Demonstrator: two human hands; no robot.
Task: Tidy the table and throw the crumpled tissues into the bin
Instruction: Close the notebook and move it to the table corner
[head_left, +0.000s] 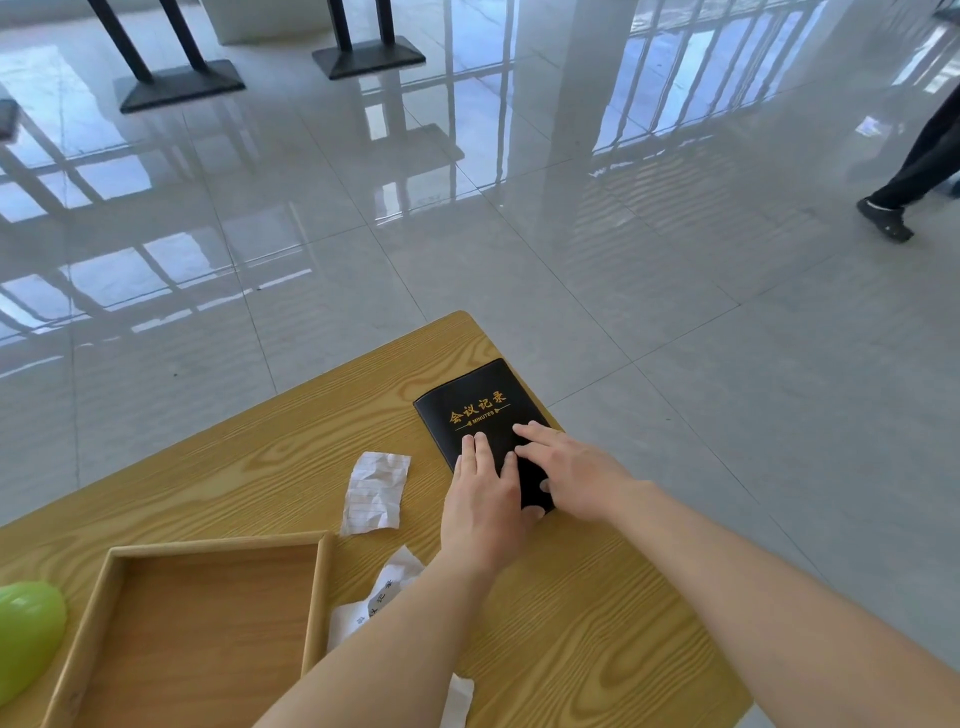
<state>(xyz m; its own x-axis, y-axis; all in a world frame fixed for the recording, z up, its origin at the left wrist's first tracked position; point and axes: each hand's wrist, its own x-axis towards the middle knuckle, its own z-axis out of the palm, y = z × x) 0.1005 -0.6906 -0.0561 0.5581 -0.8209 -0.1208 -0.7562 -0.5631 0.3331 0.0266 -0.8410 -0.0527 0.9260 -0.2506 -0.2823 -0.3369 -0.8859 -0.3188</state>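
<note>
The person has both hands on a black notebook (478, 400), which lies on the desk (291, 415) close to its far corner. The left hand (483, 504) lies flat on the near part of the cover, fingers straight and together. The right hand (574, 480) lies beside it on the right part of the cover, fingers straight and a little spread. Neither hand holds anything; they only press on the notebook.

One crumpled tissue (376, 493) lies just to the left of the notebook, not touching it. A second tissue (387, 582) lies nearer to the person than the notebook and is partly hidden under the left forearm. A third piece (460, 696) shows at the bottom edge, nearer again. A wooden tray (317, 597) stands to the left of the notebook and nearer, and a green thing (26, 634) lies beyond the tray. The bin is not in view.

The step in hand seems to be the tidying: the notebook is being straightened or set in place. No tissue is picked up yet. The next move probably calls for lifting one hand from the cover and pinching the tissue on the left lightly, because it is soft and light. After that the person must find the bin.
</note>
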